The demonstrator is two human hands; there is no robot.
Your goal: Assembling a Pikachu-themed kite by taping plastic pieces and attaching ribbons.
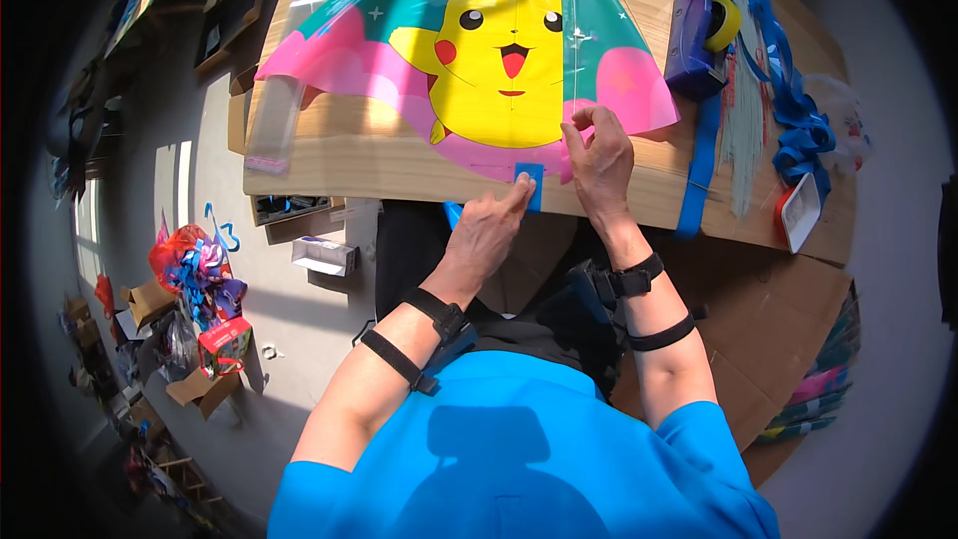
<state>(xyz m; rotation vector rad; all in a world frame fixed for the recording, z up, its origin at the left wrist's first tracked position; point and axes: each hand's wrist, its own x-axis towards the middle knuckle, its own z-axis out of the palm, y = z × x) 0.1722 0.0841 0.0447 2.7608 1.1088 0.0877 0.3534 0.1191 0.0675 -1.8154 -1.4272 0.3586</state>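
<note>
A kite (504,80) of thin glossy film lies across the wooden table, printed with a yellow cartoon figure on pink and green. At its lower tip a short piece of blue ribbon (532,199) reaches over the table's near edge. My left hand (486,227) holds this piece down with its fingertips; whether the thumb is beneath cannot be seen. Just right of the tip, my right hand (602,162) is closed in a pinch, thumb and forefinger close together over the kite's lower edge. What sits between them, if anything, is too small to make out.
On the table's right stand a blue tape dispenser (697,40) with a yellow roll, a bundle of thin pale sticks (743,130), long blue ribbon (798,125) and a red-and-white box (801,212). On the floor lie an open white box (325,256) and bags (205,274) of colourful material.
</note>
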